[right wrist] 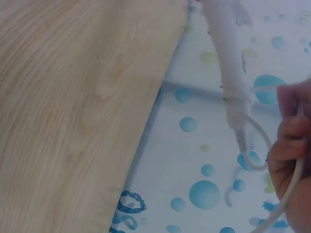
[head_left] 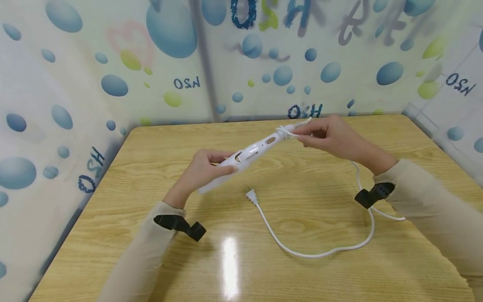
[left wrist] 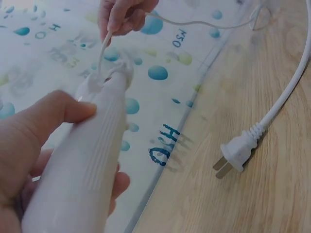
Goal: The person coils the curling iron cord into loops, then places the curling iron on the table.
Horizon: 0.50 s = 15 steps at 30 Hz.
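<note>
A long white hair iron (head_left: 253,152) is held slanting above the table, its cord end up and to the right. My left hand (head_left: 201,170) grips its lower part, thumb on top and fingers underneath, as the left wrist view shows. Near the upper end, my right hand (head_left: 332,136) pinches the white cord (right wrist: 260,133). A turn of that cord lies around the iron's end. In the right wrist view the cord passes through the curled fingers (right wrist: 291,145). The two-pin plug (head_left: 251,196) lies on the table below the iron.
The wooden table (head_left: 151,176) runs back to a wall sheet (head_left: 219,79) printed with blue and green bubbles. The cord's plug length (head_left: 313,255) curves over the tabletop and under the right forearm. Black straps with small cameras (head_left: 181,224) sit on both wrists.
</note>
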{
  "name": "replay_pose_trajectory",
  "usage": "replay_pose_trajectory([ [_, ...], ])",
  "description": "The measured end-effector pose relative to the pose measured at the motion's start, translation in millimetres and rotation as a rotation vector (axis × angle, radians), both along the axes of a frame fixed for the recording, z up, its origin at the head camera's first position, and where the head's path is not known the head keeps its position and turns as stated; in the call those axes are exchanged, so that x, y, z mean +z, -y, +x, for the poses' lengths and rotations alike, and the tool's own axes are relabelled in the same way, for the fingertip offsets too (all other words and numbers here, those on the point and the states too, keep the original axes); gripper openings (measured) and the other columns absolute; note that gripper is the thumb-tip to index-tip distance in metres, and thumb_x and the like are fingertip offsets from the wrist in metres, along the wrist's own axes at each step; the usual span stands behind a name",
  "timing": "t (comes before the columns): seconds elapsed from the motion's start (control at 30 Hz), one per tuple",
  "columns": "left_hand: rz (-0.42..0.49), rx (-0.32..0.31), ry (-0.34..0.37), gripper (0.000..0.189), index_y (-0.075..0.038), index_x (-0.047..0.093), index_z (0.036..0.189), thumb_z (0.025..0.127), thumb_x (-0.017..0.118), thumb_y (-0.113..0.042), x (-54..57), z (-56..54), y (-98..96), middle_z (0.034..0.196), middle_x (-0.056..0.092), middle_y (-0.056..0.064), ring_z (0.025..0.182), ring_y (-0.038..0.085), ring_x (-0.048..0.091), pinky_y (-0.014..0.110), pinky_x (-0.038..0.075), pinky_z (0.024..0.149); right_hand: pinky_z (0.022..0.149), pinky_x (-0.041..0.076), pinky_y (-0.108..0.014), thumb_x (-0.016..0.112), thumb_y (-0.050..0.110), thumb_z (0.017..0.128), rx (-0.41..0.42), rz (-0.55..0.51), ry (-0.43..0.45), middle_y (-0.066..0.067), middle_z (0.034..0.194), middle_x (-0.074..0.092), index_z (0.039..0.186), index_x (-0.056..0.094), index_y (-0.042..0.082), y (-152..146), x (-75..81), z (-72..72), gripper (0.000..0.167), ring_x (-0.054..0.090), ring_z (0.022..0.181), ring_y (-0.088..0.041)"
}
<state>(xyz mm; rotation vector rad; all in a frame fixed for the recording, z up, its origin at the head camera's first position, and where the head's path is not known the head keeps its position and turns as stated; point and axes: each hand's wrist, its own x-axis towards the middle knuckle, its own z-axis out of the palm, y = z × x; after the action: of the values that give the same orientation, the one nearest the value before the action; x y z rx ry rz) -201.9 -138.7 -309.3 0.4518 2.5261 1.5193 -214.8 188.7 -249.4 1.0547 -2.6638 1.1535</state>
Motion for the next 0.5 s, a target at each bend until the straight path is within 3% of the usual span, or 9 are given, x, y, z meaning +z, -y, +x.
replay_pose_trajectory([
  [0.2,0.049,0.18,-0.03,0.042,-0.016,0.067,0.115,0.075,0.076,-0.024,4.9,-2.2,-5.4,0.104,0.066,0.009,0.083,0.02,0.064,0.032,0.051,0.066,0.039,0.031,-0.026,0.045,0.009,0.097,-0.051,-0.005,0.006,-0.009,0.081,0.057,0.135,0.048,0.011,5.7,-11.0,5.5,0.038,0.033,0.041,-0.013],
  [0.37,0.1,0.224,-0.075,0.041,-0.011,0.066,0.115,0.076,0.075,-0.02,9.2,-4.8,-8.3,0.101,0.067,0.013,0.08,0.021,0.064,0.031,0.051,0.065,0.039,0.034,-0.026,0.048,0.01,0.096,-0.163,-0.088,0.036,-0.011,0.082,0.058,0.136,0.047,0.014,10.2,-17.0,15.2,0.041,0.037,0.04,-0.015],
  [0.5,0.169,0.268,-0.082,0.041,-0.008,0.066,0.115,0.076,0.074,-0.019,12.9,-6.1,-8.0,0.099,0.067,0.015,0.077,0.019,0.064,0.029,0.051,0.063,0.038,0.035,-0.026,0.049,0.01,0.095,-0.177,-0.126,0.035,-0.011,0.075,0.059,0.134,0.049,0.009,7.6,-21.7,20.1,0.038,0.038,0.04,-0.016],
])
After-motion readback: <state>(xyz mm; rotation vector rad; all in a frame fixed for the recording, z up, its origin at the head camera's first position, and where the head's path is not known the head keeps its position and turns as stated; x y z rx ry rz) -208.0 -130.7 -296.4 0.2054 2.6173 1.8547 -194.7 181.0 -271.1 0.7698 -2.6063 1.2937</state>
